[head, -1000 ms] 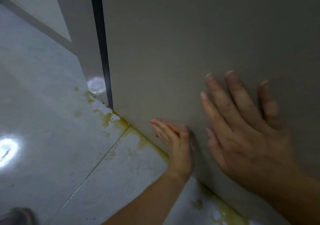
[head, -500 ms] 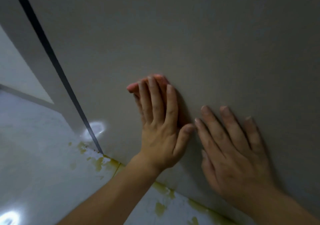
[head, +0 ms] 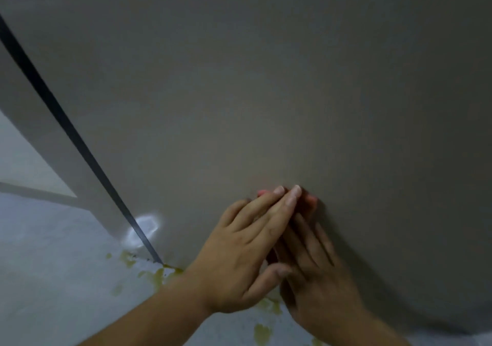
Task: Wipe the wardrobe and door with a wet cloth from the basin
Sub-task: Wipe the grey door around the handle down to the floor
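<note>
Grey-brown panel (head: 266,79): fills the top and right of the frame, flat and plain; whether it belongs to the wardrobe or the door cannot be told.
Floor (head: 53,279): pale and glossy, lower left, meeting the panel's bottom edge.
Left hand (head: 239,260): lower centre, forearm coming in from the bottom edge; fingers straight and close together, laid across the cloth and pressing it to the panel, thumb spread out toward the right hand.
Right hand (head: 319,287): just right of the left hand and in shadow, palm flat on the panel, fingers straight, holding nothing; its fingertips lie under the left fingers.
Dark strip (head: 74,137): a narrow black line running diagonally from the upper left down to the floor, along the panel's left edge.
Yellow stains (head: 262,332): blotches on the floor along the panel's foot.
Glare (head: 145,224): white light patch beside the strip's lower end.
Cloth (head: 310,201): pink, flat against the panel, centre-right; only its edges show past the left fingertips.
</note>
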A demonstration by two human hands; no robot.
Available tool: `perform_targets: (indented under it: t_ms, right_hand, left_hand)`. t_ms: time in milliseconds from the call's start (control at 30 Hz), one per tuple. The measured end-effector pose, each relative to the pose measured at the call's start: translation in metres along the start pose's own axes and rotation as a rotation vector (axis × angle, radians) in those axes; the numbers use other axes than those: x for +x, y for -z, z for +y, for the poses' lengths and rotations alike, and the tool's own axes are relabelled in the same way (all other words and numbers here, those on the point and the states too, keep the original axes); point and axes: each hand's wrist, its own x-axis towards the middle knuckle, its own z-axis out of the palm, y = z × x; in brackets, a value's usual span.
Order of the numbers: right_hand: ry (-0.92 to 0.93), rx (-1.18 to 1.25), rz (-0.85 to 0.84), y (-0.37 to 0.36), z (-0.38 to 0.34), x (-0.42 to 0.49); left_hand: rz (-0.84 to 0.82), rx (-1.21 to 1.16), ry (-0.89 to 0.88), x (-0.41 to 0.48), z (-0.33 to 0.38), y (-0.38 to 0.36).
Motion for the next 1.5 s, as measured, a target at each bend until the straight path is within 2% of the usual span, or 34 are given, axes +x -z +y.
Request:
perform_targets:
  t_ms: [67,167,267,433,533,633,767,867,967,1067,1167,1233,1267,1367,1433,1500]
  right_hand:
    - [-0.092,0.038,0.024,-0.015,-0.015,0.014]
    - [-0.259,0.029,0.118,-0.022,-0.042,0.033]
    - [-0.411,-0.086,0.122,-0.022,-0.055,0.055]
    - [-0.542,-0.241,0.118,-0.031,-0.052,0.047]
    - [-0.828,-0.270,0.087,-0.024,-0.056,0.019]
    - [-1.059,-0.124,0.127,0.000,-0.057,0.029]
    - [-1.114,-0.028,0.286,0.032,-0.034,0.072]
    - [-1.163,-0.015,0.310,0.014,-0.035,0.051]
    - [-1.341,0.149,0.316,-0.019,-0.036,-0.001]
    - [-1.495,0.299,0.520,-0.011,-0.003,-0.005]
    - [-1.361,0.215,0.726,0.020,0.035,0.016]
    - [-1.235,0.114,0.730,0.013,0.044,0.009]
    - [-1.237,0.083,0.689,-0.002,0.040,-0.006]
    - [-1.450,0.182,0.575,-0.054,0.012,-0.067]
    - [-1.618,0.331,0.630,-0.064,0.016,-0.089]
    - [-1.704,0.428,0.738,-0.045,0.039,-0.082]
  left_hand:
    - [0.011,-0.034,-0.047,0.002,-0.007,0.018]
    - [0.059,0.049,-0.127,0.008,-0.025,0.041]
    - [0.044,0.121,-0.207,0.011,-0.041,0.053]
    - [0.035,0.218,-0.298,0.009,-0.060,0.052]
    - [0.002,0.226,-0.354,0.008,-0.062,0.050]
    - [-0.054,0.242,-0.408,0.014,-0.059,0.059]
    - [-0.081,0.251,-0.431,0.025,-0.048,0.070]
    - [-0.067,0.252,-0.485,0.029,-0.036,0.058]
    - [-0.061,0.273,-0.554,0.034,-0.021,0.033]
    - [-0.064,0.305,-0.609,0.048,-0.009,0.010]
    - [-0.033,0.322,-0.607,0.058,-0.003,-0.005]
    - [-0.011,0.337,-0.614,0.061,0.001,-0.014]
    - [-0.017,0.341,-0.630,0.062,0.004,-0.018]
    - [-0.045,0.359,-0.695,0.066,0.012,-0.032]
    - [-0.049,0.392,-0.719,0.073,0.017,-0.041]
    - [-0.034,0.413,-0.710,0.076,0.022,-0.048]
